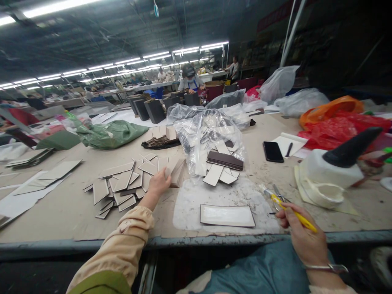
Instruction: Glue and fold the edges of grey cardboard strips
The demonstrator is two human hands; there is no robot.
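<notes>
My left hand (pixel 159 182) reaches over the table, fingers bent and close together against the left side of a neat stack of thin boards (pixel 177 173). What its fingertips hold, if anything, is hidden. Beside it lies a loose heap of pale, dark-edged board pieces (pixel 122 185). A yellow-handled brush (pixel 301 220) with pale bristles is gripped in my right hand (pixel 304 234), low at the table's front edge. Between the hands, one board (pixel 227 215) lies flat with a shiny, wet-looking white face on a smeared sheet (pixel 190 204). Metal tool ends (pixel 279 194) show behind the brush.
A clear plastic bag (pixel 211 134) spills boards and dark strips (pixel 225 160). To the right are a black phone (pixel 273 151), a white jug (pixel 330 171) with a black spout, and red bags (pixel 343 132). Beyond a green bag (pixel 113 134), co-workers (pixel 189 79) sit farther back.
</notes>
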